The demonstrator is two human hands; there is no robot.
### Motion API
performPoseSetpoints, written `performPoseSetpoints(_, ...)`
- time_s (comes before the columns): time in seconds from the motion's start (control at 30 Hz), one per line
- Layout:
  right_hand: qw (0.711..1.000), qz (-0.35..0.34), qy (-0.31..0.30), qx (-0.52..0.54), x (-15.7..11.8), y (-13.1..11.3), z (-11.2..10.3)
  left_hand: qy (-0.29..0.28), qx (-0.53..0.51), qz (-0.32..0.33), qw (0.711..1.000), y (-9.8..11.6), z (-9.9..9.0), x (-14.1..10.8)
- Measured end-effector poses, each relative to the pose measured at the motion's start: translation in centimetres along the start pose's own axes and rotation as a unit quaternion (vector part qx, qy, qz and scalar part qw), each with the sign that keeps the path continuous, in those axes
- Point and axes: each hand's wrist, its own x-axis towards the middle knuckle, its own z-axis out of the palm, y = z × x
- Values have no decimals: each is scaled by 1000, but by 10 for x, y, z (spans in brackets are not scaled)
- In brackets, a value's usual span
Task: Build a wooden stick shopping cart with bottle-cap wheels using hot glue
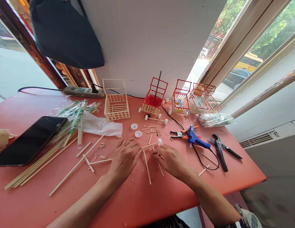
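Fingertips (pixel 140 149) of the left hand (pixel 125 155) pinch a wooden stick (pixel 150 145) (probably light, stiff, snappable; best held mid-shaft) lying between the hands, white cap (pixel 160 142) at its right end, right hand (pixel 172 160) just beside, grip unclear.

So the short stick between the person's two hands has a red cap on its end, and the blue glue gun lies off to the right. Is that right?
Not quite: the cap on the short stick is white, not red, as the head view shows. The blue glue gun does lie off to the right.
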Motion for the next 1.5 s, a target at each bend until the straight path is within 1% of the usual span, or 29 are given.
performPoseSetpoints(0.2,999,8,-8,-32,1,-3,-2,4,9,1,1000,-1,3,0)
performPoseSetpoints(0.43,996,-12,-24,-83,1,-7,-4,-5,17,5,1000,1,2,-1)
performPoseSetpoints(0.6,996,-18,-27,-82,1,-6,-3,-15,15,-9,1000,2,2,-1)
performPoseSetpoints(0.77,996,-15,-36,-85,1,-8,-6,-16,19,-12,1000,3,1,0)
performPoseSetpoints(0.87,995,-1,-42,-89,1,-10,-7,-17,21,-12,1000,3,1,0)
performPoseSetpoints(1.03,988,61,-52,-134,0,-10,-6,-15,22,-13,1000,2,1,0)
performPoseSetpoints(1.13,986,71,-56,-138,-1,-7,-4,-15,14,-16,1000,2,0,0)
performPoseSetpoints(1.2,990,67,-23,-120,-1,-4,-5,-9,8,-16,1000,2,-2,1)
performPoseSetpoints(1.27,993,52,52,-90,-1,-1,-7,0,4,-18,1000,2,-4,1)
performPoseSetpoints(1.33,989,18,134,-60,0,2,-10,8,2,-21,1000,2,-6,1)
performPoseSetpoints(1.37,986,-3,162,-49,1,3,-11,9,1,-21,1000,2,-6,1)
performPoseSetpoints(1.4,983,-21,178,-41,2,4,-12,9,-1,-21,1000,3,-7,1)
performPoseSetpoints(1.43,982,-35,180,-38,3,5,-12,8,-2,-19,1000,3,-7,1)
performPoseSetpoints(1.5,984,-47,166,-41,5,7,-10,8,-7,-16,1000,5,-8,1)
